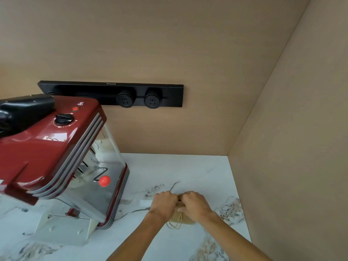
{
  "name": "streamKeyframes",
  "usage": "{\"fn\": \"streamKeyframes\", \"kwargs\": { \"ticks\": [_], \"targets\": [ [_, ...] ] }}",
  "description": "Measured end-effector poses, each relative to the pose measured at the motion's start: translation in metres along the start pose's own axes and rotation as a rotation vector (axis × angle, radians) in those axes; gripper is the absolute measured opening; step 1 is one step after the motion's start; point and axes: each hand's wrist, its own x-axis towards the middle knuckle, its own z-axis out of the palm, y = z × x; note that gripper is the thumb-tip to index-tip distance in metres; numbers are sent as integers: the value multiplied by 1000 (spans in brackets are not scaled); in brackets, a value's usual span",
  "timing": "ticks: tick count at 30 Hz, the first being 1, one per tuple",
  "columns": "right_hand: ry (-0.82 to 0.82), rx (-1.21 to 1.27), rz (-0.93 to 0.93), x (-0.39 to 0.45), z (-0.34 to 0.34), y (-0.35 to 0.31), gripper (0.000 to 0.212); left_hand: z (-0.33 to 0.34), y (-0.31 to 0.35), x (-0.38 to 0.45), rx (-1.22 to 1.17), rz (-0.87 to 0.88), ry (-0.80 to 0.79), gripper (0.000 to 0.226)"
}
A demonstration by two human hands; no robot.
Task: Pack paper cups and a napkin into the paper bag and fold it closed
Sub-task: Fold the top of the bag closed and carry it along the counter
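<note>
A small brown paper bag (183, 219) stands on the marble counter (169, 170), mostly covered by my hands. My left hand (164, 203) and my right hand (194, 203) sit side by side on the bag's top edge, fingers curled over it and pinching it. The bag's thin cord handles (176, 224) hang down its near side. Cups and napkin are out of sight.
A red popcorn machine (62, 157) with a glass door and red knob fills the left. A white box (64, 228) lies at its foot. A black socket rail (113, 95) is on the back wall. A tan side wall (291, 147) closes the right.
</note>
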Motion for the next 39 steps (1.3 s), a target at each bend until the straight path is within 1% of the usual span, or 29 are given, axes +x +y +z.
{"fn": "streamKeyframes", "kwargs": {
  "ticks": [4, 10, 11, 13, 14, 16, 21, 26, 35, 39],
  "targets": [
    [17, -69, -1, 3, 1, -1, 24, 3, -4, 0, 6, -5, 46, 36],
    [84, -73, -31, -2, 7, 4, 19, 11, -11, -1, -15, 0, 73, 40],
    [88, -62, -32, -4, 8, 7, 20, 13, -12, -1, -21, 2, 76, 41],
    [96, -30, -24, -6, 9, 12, 28, 16, -13, 0, -34, -2, 83, 42],
    [103, -18, -16, -7, 9, 14, 32, 17, -14, -1, -38, -4, 84, 41],
    [118, -19, -12, -6, 9, 15, 33, 18, -16, -1, -49, -7, 93, 40],
    [133, -80, -3, -5, 9, 19, 16, 20, -20, -4, -66, -1, 117, 27],
    [124, -109, 27, -3, 9, 26, 16, 18, -22, -5, -82, 8, 143, 15],
    [125, -91, 50, -3, 14, 19, 14, 18, -18, -7, -70, 5, 152, 17],
    [106, -63, 59, -3, 13, 21, 15, 13, -19, -4, -122, -1, 120, 18]
  ]
}}
